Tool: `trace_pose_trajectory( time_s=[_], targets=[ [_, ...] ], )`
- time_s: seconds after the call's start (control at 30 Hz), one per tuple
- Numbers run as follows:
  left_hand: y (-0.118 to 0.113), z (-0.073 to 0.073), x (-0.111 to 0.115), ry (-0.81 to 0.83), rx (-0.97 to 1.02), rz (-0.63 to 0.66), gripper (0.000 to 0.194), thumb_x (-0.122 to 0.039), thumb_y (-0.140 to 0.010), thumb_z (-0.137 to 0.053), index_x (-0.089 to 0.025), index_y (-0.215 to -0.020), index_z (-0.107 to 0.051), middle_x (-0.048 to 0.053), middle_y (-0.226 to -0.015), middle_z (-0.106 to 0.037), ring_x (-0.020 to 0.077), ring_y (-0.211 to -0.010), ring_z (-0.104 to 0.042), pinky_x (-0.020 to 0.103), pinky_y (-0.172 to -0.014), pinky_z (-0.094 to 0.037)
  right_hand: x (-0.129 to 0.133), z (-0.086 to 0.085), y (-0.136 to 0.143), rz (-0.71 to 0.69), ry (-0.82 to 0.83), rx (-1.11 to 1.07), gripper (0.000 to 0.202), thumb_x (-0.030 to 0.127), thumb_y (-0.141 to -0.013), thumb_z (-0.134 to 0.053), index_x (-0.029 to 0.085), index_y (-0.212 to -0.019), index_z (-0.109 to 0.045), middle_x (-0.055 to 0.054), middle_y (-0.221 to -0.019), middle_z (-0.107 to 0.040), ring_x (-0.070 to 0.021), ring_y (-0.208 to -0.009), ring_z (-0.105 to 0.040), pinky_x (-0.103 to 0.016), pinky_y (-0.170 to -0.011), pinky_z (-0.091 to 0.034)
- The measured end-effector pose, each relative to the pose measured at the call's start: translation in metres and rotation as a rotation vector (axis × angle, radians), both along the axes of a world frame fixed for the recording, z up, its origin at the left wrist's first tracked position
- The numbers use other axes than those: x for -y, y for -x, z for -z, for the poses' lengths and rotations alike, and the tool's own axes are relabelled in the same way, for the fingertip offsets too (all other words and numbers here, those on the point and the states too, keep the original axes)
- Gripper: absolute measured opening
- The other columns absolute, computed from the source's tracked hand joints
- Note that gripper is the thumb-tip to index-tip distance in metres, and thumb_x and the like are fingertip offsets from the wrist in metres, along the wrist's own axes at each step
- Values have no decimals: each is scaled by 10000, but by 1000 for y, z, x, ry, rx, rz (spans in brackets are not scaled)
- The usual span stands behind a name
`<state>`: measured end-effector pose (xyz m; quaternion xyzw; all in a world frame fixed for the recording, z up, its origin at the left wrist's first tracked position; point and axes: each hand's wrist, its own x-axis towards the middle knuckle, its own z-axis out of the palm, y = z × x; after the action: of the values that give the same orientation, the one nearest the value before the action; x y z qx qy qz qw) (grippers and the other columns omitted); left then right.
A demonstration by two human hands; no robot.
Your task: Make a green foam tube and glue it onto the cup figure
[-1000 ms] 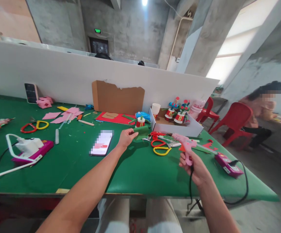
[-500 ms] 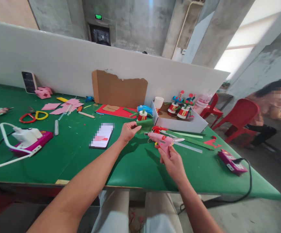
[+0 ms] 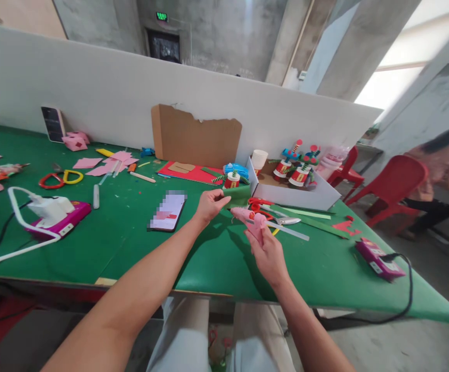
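The left grip (image 3: 211, 205) is clamped on the left end of the green paper (image 3: 240, 196), thumb against fingers, holding it above the bench (image 3: 131, 258). The right grip (image 3: 267, 253) is wrapped around the handle of the pink glue gun (image 3: 243, 214). The nozzle points left, just beside the lower edge of the paper; contact between the two cannot be determined. A clear glue stick (image 3: 292, 231) projects rightward from the rear of the gun. A red figure (image 3: 232, 181) stands directly behind the paper. The white box (image 3: 294, 197), to its right, contains a white cup (image 3: 260, 157) and further figures (image 3: 298, 174). Scissors (image 3: 288, 221) lie beside the gun. A phone (image 3: 168, 211) lies left of the left grip.
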<state>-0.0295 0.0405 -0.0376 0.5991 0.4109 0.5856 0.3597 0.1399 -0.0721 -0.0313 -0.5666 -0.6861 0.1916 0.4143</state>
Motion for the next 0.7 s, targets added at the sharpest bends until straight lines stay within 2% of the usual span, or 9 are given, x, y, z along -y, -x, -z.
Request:
trace_pose_trajectory(
  time_s=[0.13, 0.27, 0.43, 0.7],
  targets=[
    [0, 0, 0, -3, -14, -7, 350, -366, -657, -621, -170, -480, -391, -60, -470, -293, 68, -480, -248, 228, -471, -182, -1, 0, 1, -6, -6, 11, 346, 428, -855, -465, 160, -1035, -589, -38, -676, -632, -190, -647, -591, -264, -574, -453],
    [0, 0, -1, 3, -13, -5, 343, -362, -657, -616, -170, -480, -394, -61, -468, -294, 69, -480, -248, 228, -470, -183, -1, 0, 2, -4, -12, 9, 326, 425, -852, -467, 168, -1000, -603, -37, -678, -633, -188, -662, -596, -259, -582, -455],
    [1, 0, -1, -4, -19, -4, 342, -355, -659, -617, -171, -478, -394, -59, -473, -302, 73, -485, -260, 228, -476, -196, -1, -1, 3, -4, 1, 20, 372, 419, -852, -465, 156, -1087, -586, -39, -672, -639, -193, -637, -598, -264, -572, -451],
    [0, 0, -1, -10, -30, -4, 346, -357, -661, -618, -170, -473, -396, -61, -464, -305, 73, -484, -261, 230, -477, -195, -1, 0, 4, 1, -5, 22, 377, 418, -858, -462, 153, -1097, -586, -40, -667, -642, -199, -629, -600, -279, -599, -465]
  ],
)
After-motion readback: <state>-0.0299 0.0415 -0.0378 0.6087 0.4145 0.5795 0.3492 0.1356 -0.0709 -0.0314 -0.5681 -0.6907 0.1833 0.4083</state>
